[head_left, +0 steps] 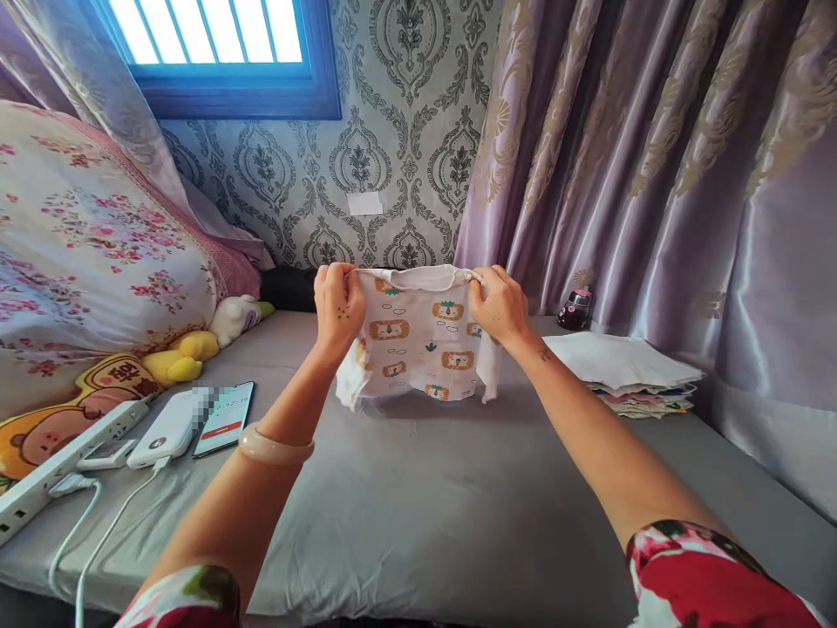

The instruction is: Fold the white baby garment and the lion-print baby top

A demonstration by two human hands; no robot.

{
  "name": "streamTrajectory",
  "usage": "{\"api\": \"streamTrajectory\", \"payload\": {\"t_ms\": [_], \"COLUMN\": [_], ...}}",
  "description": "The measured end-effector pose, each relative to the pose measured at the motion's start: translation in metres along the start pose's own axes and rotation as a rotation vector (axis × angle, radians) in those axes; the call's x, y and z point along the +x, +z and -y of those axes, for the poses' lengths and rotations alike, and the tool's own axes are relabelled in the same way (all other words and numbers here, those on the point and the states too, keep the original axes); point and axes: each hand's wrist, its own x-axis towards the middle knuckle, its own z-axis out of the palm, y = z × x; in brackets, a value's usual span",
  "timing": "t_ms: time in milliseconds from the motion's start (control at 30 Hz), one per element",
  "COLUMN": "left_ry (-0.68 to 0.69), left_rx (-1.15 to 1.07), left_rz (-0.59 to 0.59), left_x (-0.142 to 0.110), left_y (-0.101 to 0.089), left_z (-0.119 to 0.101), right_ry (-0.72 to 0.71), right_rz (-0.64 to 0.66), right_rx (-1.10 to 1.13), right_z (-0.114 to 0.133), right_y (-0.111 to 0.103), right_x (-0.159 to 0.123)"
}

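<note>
I hold up a small white garment (418, 340) printed with orange lion faces, spread out above a grey bed sheet (418, 506). My left hand (338, 307) is closed on its top left corner. My right hand (498, 305) is closed on its top right corner. The white neckline is stretched between the two hands, and the lower hem hangs just above the sheet. A pale bangle sits on my left wrist.
A stack of folded clothes (624, 373) lies at the right by the purple curtain, with a small dark bottle (575, 309) behind it. At the left lie a phone (224, 418), a white power bank (165, 431), a power strip (58, 462), plush toys (196, 342) and a floral pillow (85, 235).
</note>
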Motion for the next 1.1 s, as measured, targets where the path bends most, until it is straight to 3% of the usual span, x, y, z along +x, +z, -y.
{"api": "streamTrajectory", "payload": {"t_ms": [167, 333, 467, 533, 633, 800, 933, 1100], "left_ry": [0.167, 0.177, 0.155, 0.159, 0.14, 0.05, 0.009, 0.027], "left_rx": [0.095, 0.091, 0.098, 0.147, 0.293, 0.442, 0.501, 0.503], "left_rz": [-0.082, -0.099, -0.011, 0.089, 0.296, 0.551, 0.625, 0.637], "left_x": [-0.022, -0.026, -0.014, -0.008, -0.012, -0.055, -0.092, -0.117], "left_y": [-0.046, -0.097, -0.107, -0.093, -0.053, 0.021, 0.055, 0.078], "left_z": [-0.015, -0.044, -0.047, -0.031, 0.009, 0.069, 0.086, 0.1], "right_ry": [-0.051, -0.049, 0.031, 0.075, 0.116, 0.124, 0.122, 0.075], "right_rz": [-0.01, 0.008, 0.088, 0.189, 0.352, 0.521, 0.588, 0.635], "right_rx": [0.038, 0.201, 0.245, 0.221, 0.139, -0.106, -0.225, -0.298], "right_z": [0.019, 0.041, 0.042, 0.033, 0.011, -0.021, -0.035, -0.049], "right_y": [-0.036, -0.081, -0.087, -0.07, -0.025, 0.054, 0.088, 0.109], "right_x": [-0.018, -0.02, -0.008, -0.004, -0.009, -0.048, -0.085, -0.11]}}
